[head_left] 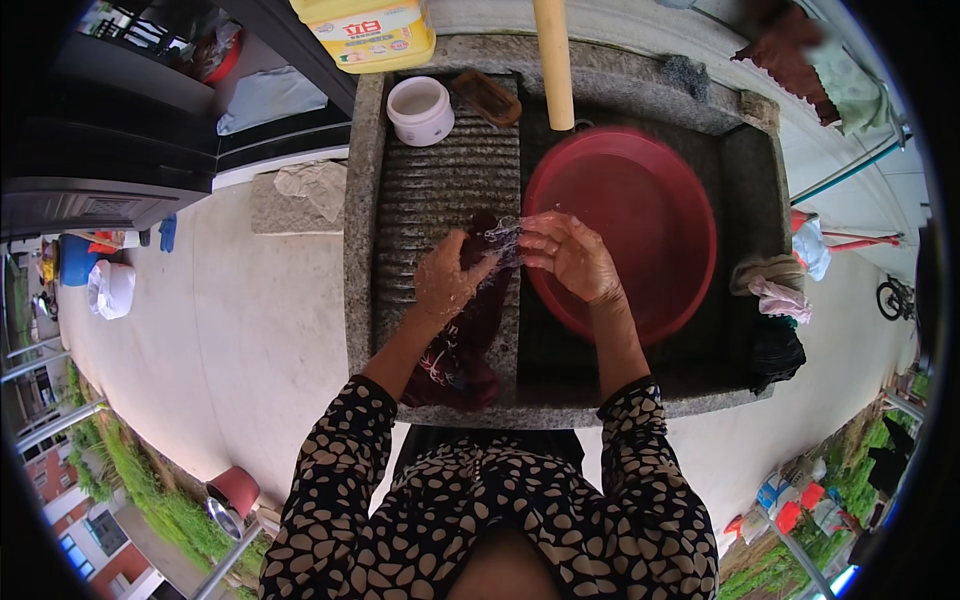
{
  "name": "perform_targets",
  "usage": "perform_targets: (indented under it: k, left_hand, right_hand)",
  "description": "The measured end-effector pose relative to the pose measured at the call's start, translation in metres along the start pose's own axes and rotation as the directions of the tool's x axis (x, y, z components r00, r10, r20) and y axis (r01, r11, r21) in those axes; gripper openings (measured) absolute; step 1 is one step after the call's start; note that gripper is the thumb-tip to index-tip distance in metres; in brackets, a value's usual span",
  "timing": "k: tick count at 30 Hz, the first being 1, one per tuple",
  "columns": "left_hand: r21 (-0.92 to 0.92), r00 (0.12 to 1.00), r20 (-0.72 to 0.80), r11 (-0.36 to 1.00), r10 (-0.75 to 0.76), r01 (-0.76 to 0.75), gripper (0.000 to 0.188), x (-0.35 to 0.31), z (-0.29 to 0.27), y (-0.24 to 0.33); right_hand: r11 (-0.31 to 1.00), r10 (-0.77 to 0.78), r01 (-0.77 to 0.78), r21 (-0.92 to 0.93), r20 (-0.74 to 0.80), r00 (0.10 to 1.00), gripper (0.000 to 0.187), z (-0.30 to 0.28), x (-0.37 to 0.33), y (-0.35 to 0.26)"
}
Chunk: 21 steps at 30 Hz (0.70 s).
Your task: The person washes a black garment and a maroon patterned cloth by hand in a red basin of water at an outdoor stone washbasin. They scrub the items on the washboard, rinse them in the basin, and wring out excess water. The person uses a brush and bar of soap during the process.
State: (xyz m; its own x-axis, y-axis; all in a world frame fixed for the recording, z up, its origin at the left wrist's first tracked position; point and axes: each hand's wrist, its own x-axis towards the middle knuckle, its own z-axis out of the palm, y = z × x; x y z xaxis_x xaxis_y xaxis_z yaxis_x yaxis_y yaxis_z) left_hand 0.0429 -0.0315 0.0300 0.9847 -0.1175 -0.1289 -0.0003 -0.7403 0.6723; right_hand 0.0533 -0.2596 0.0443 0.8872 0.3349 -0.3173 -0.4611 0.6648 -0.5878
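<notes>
A wet maroon cloth with a pale branching print (450,365) lies along the ribbed stone washboard (400,190). My left hand (445,278) is at the cloth's left side, thumb apart from the fingers and reaching over the fabric. Just right of it, my right hand (575,258) is open, its fingers stretched left toward the cloth. Splashing water (500,238) shows between the two hands, over the upper part of the cloth. Under and beyond my right hand, a large red basin (640,170) sits in the sink's right compartment; what it holds is hard to make out.
On the washboard's far end stand a white tub (420,112) and a brown scrubbing brush (486,97). A yellow jug (375,45) is behind the stone rim. A pale pole (553,65) reaches over the basin. Cloths (775,285) hang over the sink's right edge.
</notes>
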Motion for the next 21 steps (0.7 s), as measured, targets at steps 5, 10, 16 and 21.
perform_targets:
  k: [5,10,16,21]
  left_hand:
    - [0.175,0.856,-0.407,0.947,0.320,-0.271,0.043,0.001,-0.005,0.009]
    - [-0.179,0.986,-0.162,0.984,-0.035,0.005,0.043,0.033,0.006,-0.036]
    - [-0.413,0.965,-0.064,0.887,-0.253,0.205,0.032,0.022,-0.005,0.010]
    - [-0.065,0.935,-0.272,0.965,0.226,-0.252,0.015,-0.045,0.015,-0.002]
  right_hand:
    - [0.866,-0.472,0.100,-0.490,-0.736,0.485,0.027,-0.159,-0.026,0.015]
    - [0.989,0.033,0.001,0.145,-0.233,0.972,0.032,-0.103,-0.002,0.027]
    - [-0.015,-0.712,0.241,-0.970,0.180,0.679,0.033,0.047,0.053,0.051]
    - [-0.057,-0.660,0.204,-0.977,0.191,0.726,0.022,0.052,0.007,0.128]
